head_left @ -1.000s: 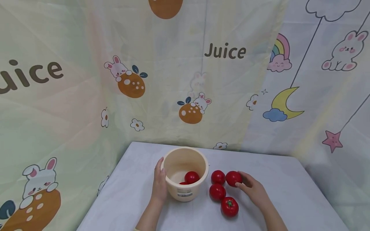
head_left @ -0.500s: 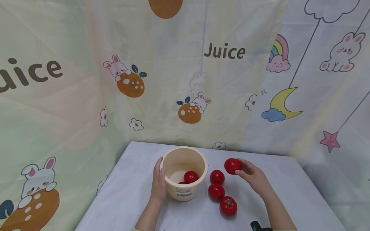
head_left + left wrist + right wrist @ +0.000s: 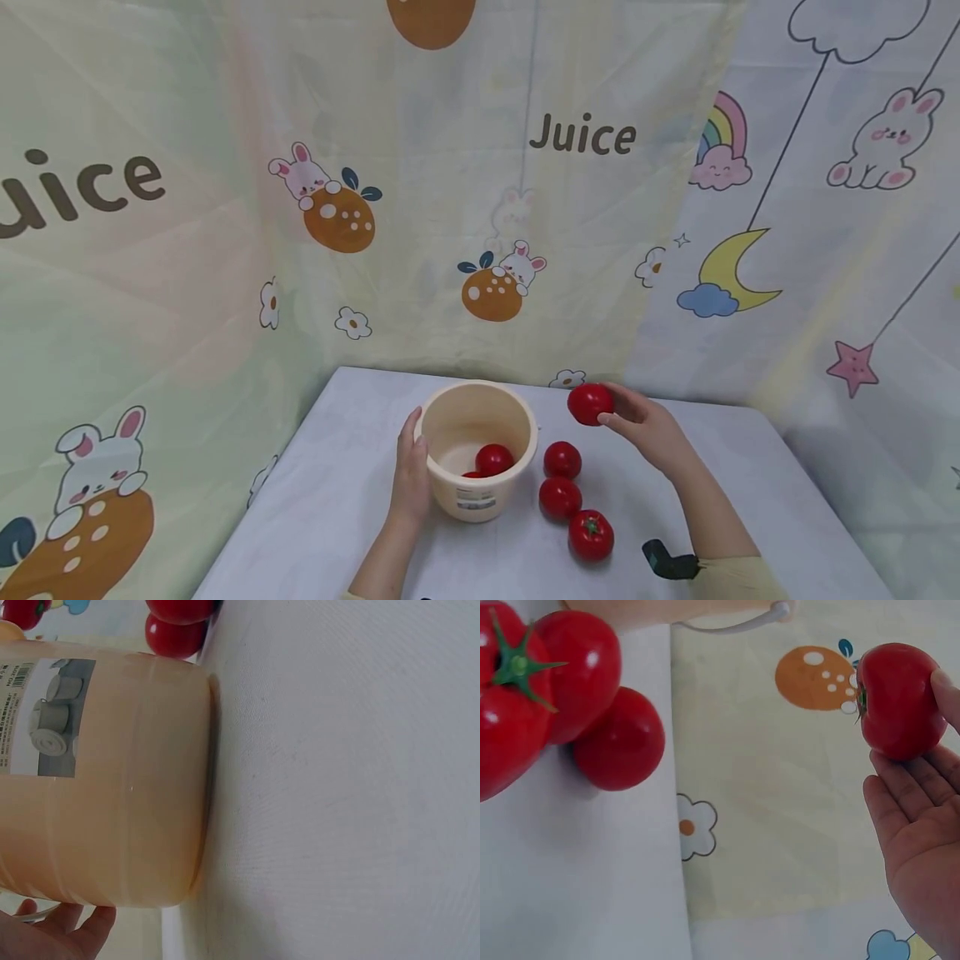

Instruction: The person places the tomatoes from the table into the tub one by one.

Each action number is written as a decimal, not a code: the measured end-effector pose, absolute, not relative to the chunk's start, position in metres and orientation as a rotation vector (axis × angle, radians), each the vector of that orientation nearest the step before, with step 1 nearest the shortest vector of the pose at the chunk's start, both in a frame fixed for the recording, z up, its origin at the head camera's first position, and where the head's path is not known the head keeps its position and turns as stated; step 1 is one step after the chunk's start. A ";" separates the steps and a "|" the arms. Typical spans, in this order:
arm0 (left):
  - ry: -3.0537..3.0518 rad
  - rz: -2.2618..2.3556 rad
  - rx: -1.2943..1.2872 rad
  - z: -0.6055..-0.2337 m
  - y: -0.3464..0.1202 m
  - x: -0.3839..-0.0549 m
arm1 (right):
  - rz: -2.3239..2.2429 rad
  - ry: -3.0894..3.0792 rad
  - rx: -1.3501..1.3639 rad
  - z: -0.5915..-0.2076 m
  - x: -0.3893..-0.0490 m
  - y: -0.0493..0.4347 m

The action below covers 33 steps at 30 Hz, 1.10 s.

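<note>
My right hand (image 3: pixel 648 429) pinches a red tomato (image 3: pixel 590 404) between thumb and fingers, lifted above the table to the right of the bucket. In the right wrist view, the thumb presses one side of the tomato (image 3: pixel 900 701) and the fingertips support it from beneath. A cream plastic bucket (image 3: pixel 476 504) stands upright on the table with one tomato (image 3: pixel 494 459) plainly visible inside and part of another below it. My left hand (image 3: pixel 411 479) rests against the bucket's left wall, its fingers (image 3: pixel 94 930) lying along the outside.
Three more tomatoes, one (image 3: pixel 562 460) farthest back, one (image 3: pixel 560 498) in the middle and one (image 3: pixel 591 535) with a green stalk, lie right of the bucket. Patterned cloth (image 3: pixel 405 317) hangs behind the white table (image 3: pixel 315 492). A dark band (image 3: pixel 667 560) is at the right wrist.
My right hand has raised a tomato off the table, away from the others, and moved it up and slightly left. The left hand and bucket stay in place.
</note>
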<state>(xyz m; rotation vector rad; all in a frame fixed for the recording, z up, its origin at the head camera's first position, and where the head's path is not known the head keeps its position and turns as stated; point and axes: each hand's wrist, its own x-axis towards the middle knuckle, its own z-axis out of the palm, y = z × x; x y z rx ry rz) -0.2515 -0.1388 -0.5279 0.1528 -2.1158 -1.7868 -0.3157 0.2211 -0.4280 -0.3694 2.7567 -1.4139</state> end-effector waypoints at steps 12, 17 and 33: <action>-2.111 -1.785 0.146 -0.529 -0.139 -0.254 | -1.454 2.699 -0.434 -0.412 -0.332 0.199; -2.102 -1.784 0.133 -0.529 -0.139 -0.254 | -1.471 2.663 -0.455 -0.409 -0.337 0.189; -2.093 -1.769 0.112 -0.531 -0.141 -0.254 | -1.324 2.499 -0.715 -0.396 -0.349 0.154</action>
